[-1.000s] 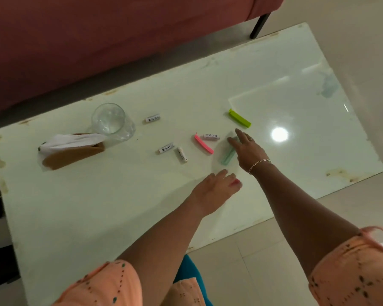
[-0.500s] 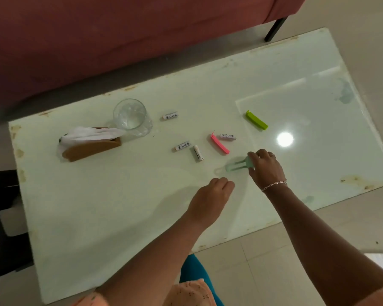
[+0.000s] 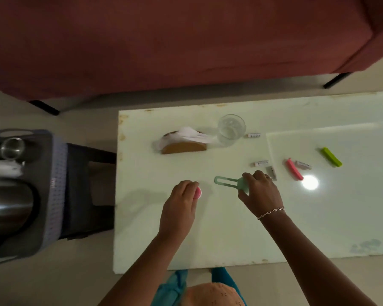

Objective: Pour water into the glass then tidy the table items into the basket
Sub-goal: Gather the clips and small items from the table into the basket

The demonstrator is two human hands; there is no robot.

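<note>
- Glass (image 3: 231, 129): clear, upright, water inside; far side of table (image 3: 155, 239).
- Basket (image 3: 53, 184): grey, perforated wall, off table's left end; steel vessels inside.
- Teal clip (image 3: 226, 181): sprung open, pinched at hinge end by right hand (image 3: 260, 191).
- Pink round piece (image 3: 197, 192): mostly hidden in left hand (image 3: 181, 199).
- Pink clip (image 3: 294, 172), green clip (image 3: 331, 157): closed, flat, right of centre.
- Four small labelled cylinders (image 3: 261, 163): lying scattered between glass and clips.

The view is dim and soft throughout. One round white glare spot shines on the glossy desk (image 3: 208, 239) at right; the basket (image 3: 55, 184) at the left edge is smeared, and straight lines bow
</note>
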